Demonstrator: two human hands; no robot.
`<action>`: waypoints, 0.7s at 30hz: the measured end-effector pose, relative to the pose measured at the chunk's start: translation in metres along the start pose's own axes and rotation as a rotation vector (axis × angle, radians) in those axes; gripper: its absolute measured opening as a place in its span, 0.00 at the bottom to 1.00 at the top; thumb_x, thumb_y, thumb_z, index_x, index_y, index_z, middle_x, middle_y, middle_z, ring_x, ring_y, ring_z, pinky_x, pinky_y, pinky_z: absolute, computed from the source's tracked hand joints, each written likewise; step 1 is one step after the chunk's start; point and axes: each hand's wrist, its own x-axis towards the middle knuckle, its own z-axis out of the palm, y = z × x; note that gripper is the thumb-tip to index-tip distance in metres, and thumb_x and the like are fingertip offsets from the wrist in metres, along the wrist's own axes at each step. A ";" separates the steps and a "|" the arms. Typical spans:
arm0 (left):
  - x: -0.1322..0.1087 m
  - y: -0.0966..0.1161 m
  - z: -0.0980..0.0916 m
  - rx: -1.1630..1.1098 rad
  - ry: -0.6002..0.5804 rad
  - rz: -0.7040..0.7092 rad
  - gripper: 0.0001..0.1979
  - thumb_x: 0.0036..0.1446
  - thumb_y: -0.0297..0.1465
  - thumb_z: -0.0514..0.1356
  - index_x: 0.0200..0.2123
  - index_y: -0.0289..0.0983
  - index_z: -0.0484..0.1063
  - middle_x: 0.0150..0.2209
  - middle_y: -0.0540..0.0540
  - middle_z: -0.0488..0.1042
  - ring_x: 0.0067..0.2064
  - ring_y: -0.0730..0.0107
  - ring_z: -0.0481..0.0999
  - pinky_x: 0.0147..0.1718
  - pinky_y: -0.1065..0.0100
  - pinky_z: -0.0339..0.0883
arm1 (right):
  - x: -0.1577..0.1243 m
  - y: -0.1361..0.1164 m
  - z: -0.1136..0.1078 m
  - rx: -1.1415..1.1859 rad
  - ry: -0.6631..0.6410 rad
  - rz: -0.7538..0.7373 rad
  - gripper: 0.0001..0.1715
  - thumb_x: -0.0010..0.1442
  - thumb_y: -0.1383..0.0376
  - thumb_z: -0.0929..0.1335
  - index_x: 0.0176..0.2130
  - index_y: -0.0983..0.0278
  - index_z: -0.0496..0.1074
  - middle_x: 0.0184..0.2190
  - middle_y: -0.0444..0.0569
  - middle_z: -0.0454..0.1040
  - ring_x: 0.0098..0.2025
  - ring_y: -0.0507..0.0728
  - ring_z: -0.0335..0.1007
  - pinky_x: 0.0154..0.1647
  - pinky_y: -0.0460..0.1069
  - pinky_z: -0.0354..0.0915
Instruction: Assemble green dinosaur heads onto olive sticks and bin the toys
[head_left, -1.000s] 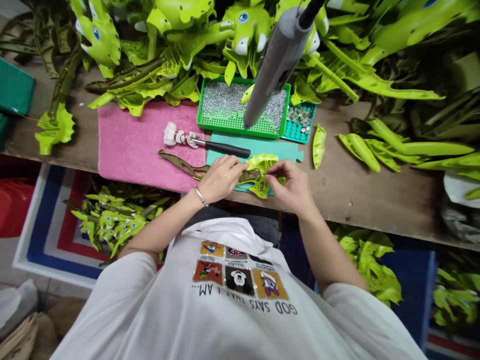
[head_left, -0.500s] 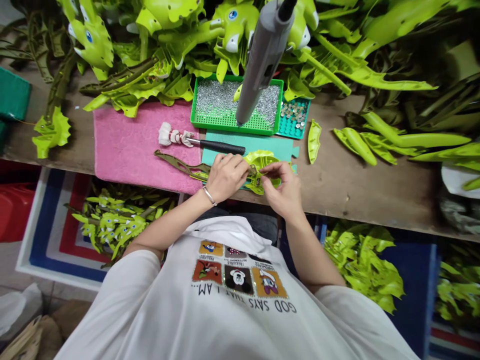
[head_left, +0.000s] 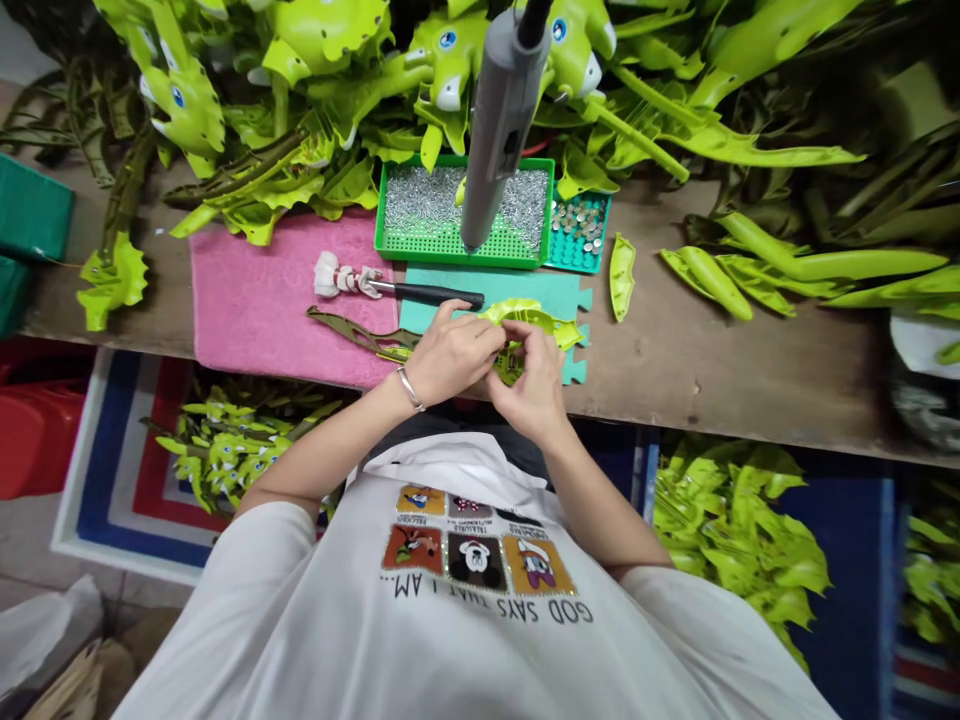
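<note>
A lime-green plastic toy shell [head_left: 559, 325] lies hollow side up on a teal foam mat [head_left: 536, 287], with a long olive-green plastic piece [head_left: 349, 328] reaching out from it to the left. My left hand [head_left: 456, 352], a silver bracelet at its wrist, is closed over the joint of these two parts. My right hand [head_left: 534, 385] meets it from the other side, thumb and fingers bent together in a pinch over the shell. Whatever is between those fingertips is hidden. Just beyond my hands lies a hammer [head_left: 442, 294], its black handle pointing right and its head wrapped in white cloth.
An electric screwdriver [head_left: 499, 130] hangs above a green tray [head_left: 461, 248] of screws. Beside it sits a teal tray [head_left: 577, 225] with small round metal pieces. A pink towel [head_left: 255, 300] covers the left side. Toy heads [head_left: 172, 90] and loose shells [head_left: 705, 280] crowd the table.
My right hand has moved left, and its fingers now meet my left hand over the shell. The left hand keeps its place on the parts. The view has shifted slightly.
</note>
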 end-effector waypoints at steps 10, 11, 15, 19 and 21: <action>0.010 0.012 -0.018 -0.111 -0.099 -0.099 0.10 0.61 0.24 0.55 0.44 0.37 0.71 0.36 0.46 0.80 0.41 0.63 0.79 0.51 0.59 0.59 | -0.003 0.003 0.019 -0.073 0.137 -0.002 0.21 0.55 0.64 0.67 0.50 0.59 0.67 0.36 0.50 0.73 0.41 0.63 0.66 0.48 0.61 0.61; 0.010 0.013 -0.018 -0.101 -0.090 -0.102 0.10 0.61 0.24 0.55 0.44 0.37 0.71 0.36 0.46 0.80 0.41 0.62 0.79 0.50 0.59 0.59 | -0.004 0.003 0.017 -0.075 0.142 -0.016 0.21 0.55 0.65 0.67 0.49 0.59 0.68 0.37 0.50 0.74 0.41 0.63 0.66 0.48 0.61 0.61; 0.005 0.013 -0.013 -0.017 -0.034 -0.100 0.10 0.62 0.24 0.55 0.45 0.37 0.72 0.35 0.45 0.80 0.39 0.62 0.78 0.50 0.57 0.59 | -0.006 0.008 -0.001 -0.071 0.111 -0.086 0.22 0.55 0.67 0.68 0.51 0.59 0.68 0.39 0.50 0.78 0.44 0.64 0.70 0.49 0.62 0.60; -0.002 0.013 0.003 0.037 0.018 -0.068 0.10 0.62 0.23 0.54 0.45 0.37 0.72 0.34 0.46 0.81 0.38 0.63 0.77 0.52 0.55 0.59 | -0.004 0.019 -0.016 -0.042 0.069 -0.163 0.22 0.57 0.66 0.71 0.52 0.58 0.68 0.36 0.46 0.80 0.43 0.62 0.72 0.49 0.60 0.60; -0.005 0.014 0.012 0.037 0.049 -0.054 0.12 0.63 0.23 0.54 0.46 0.38 0.73 0.36 0.47 0.82 0.39 0.63 0.77 0.53 0.54 0.58 | -0.003 0.025 -0.019 -0.041 0.059 -0.193 0.22 0.57 0.65 0.71 0.52 0.58 0.68 0.35 0.45 0.80 0.43 0.62 0.73 0.49 0.59 0.60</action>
